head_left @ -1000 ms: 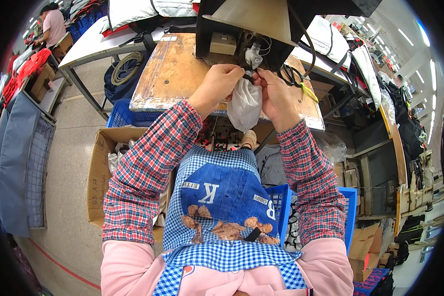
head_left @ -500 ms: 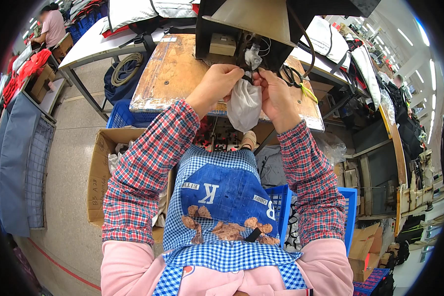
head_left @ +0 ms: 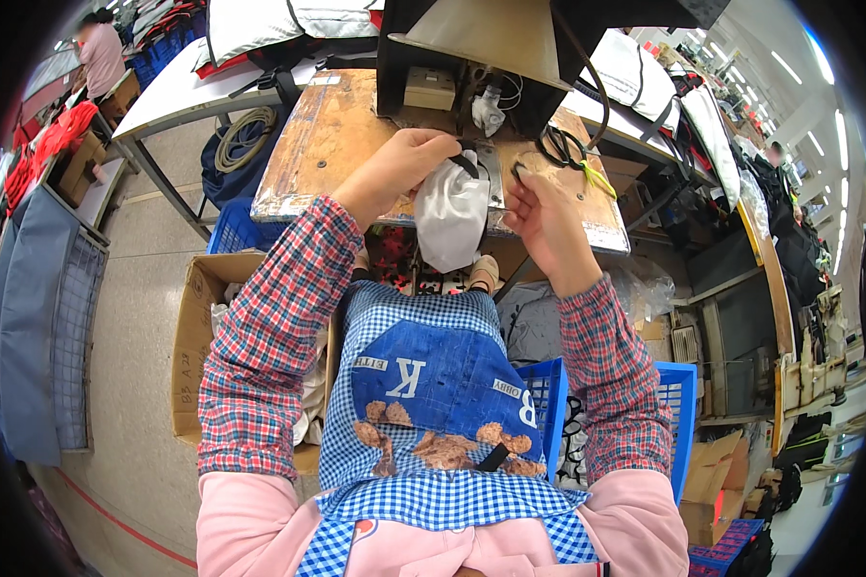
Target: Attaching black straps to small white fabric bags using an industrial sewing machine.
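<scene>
A small white fabric pouch point(head_left: 452, 219) hangs over the front edge of the worn wooden bench, a black strip point(head_left: 466, 163) at its top. My left hand point(head_left: 406, 171) is closed in a pinch on the pouch's top corner, by the black strip. To the right, apart from the pouch, my right hand point(head_left: 546, 213) is closed on a small black piece point(head_left: 518, 170); whether it is the end of a cord or band I cannot tell. Just beyond both hands stands a black machine point(head_left: 409, 34) with a beige cone-like cover point(head_left: 481, 38) and a crumpled clear plastic wrap point(head_left: 488, 111).
Black cord loops with a yellow tie point(head_left: 560, 146) lie on the wooden bench top point(head_left: 332, 135), right of the machine. A cardboard box point(head_left: 194, 346) stands at left, and a blue crate point(head_left: 678, 423) at right. White tables point(head_left: 164, 91) hold padded white pieces behind.
My hands have moved apart: the right has come away from the pouch toward the right with a small black piece, while the left has shifted slightly left with the pouch.
</scene>
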